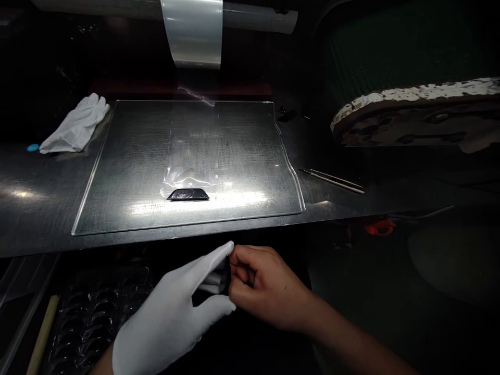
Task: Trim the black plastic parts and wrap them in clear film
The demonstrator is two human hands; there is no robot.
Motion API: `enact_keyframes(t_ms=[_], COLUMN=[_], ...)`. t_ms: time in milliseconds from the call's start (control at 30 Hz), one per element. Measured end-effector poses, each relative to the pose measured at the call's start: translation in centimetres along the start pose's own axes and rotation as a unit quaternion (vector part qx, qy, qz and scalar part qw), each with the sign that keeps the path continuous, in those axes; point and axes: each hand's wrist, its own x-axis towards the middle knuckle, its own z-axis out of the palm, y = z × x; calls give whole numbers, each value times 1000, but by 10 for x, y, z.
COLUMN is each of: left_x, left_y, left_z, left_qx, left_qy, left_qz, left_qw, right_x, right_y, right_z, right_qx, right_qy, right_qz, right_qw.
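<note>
In front of the table's edge, my left hand [175, 307] wears a white glove and is closed around a small dark piece [227, 273]. My bare right hand [265, 289] meets it there, its thumb and fingers pinched at the right side of the same piece. Most of that piece is hidden by the fingers, so its kind does not show. On the glass sheet [128, 156] beyond my hands lies a shiny black trapezoid-shaped piece [188, 194], with a crinkled clear film [191, 151] just behind it.
A white glove [76, 125] and a blue disc [33, 148] lie at left. Two thin sticks [336, 182] rest right of the glass. A film roll [193, 31] hangs at the back. Below left is a moulded tray [94, 323]; a red object [379, 226] sits lower right.
</note>
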Motion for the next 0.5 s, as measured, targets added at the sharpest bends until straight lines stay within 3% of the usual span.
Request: enact_keyframes(t_ms=[100,267,367,500], left_x=[4,0,2,8], left_y=[-1,-22,-40,-48], left_z=[8,25,35,44], left_qx=[-113,-174,-187,-203], left_qy=[-35,-20,-50,-59], left_qz=[-45,-105,-83,-51], left_qw=[992,979,978,976], right_x=[-1,-3,-5,-10], right_y=[0,-2,-2,2], right_z=[-2,-9,-13,-16], right_qx=[-42,-43,-74,-138], right_qy=[-1,-57,-72,-33], right_qz=[-2,48,56,41], right_qw=[999,996,993,989])
